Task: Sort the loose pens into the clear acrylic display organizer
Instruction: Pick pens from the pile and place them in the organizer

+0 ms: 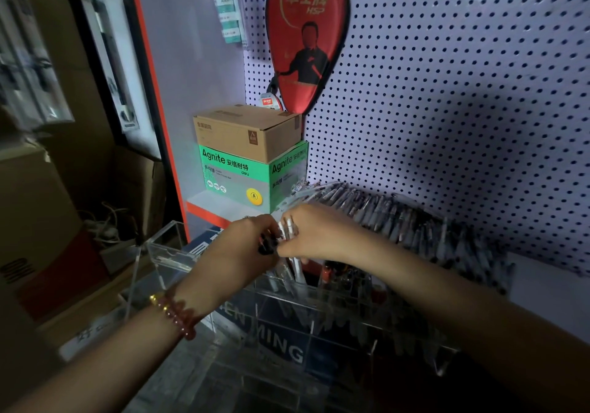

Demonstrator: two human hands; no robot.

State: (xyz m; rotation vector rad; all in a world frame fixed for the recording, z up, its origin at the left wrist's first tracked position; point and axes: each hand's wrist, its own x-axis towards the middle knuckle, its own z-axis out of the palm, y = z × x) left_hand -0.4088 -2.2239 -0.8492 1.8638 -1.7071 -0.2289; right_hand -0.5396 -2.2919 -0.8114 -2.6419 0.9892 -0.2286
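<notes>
gripping one small bunch of pens (289, 229) with both hands, just above the back left part of the organizer (169, 253). with the right hand (316, 234), fingers curled round the white barrels, back of the hand up. with the left hand (239, 253), fingertips curled in and pinching the dark ends (267, 246) of the same bunch; too blurred there to count the pens. on the left wrist, a bracelet (174, 312) of reddish and gold beads

holding the bunch close to upright, tilted a little. right below it, in one compartment, stored pens (298, 274) with white barrels standing on a slant; hard to tell whether touching the bunch or just apart. further right in the organizer, more compartments with dark and red pens (348, 277), dim and hard to make out. through the clear front wall, a blue sign (281, 349) with white letters reading ming

behind the hands, along the foot of the pegboard (463, 77), a long back row (399, 218) of pens packed side by side and leaning toward the board. left of that row, a green box (236, 173) marked agnite, with a brown carton (245, 132) stacked on top. on the pegboard above the carton, a red racket cover (306, 39) hanging; left of it, a clear packet (230, 13) with green and white labels. at far left, in shadow, big boxes (32, 208) and a tangle of cables (105, 224)
</notes>
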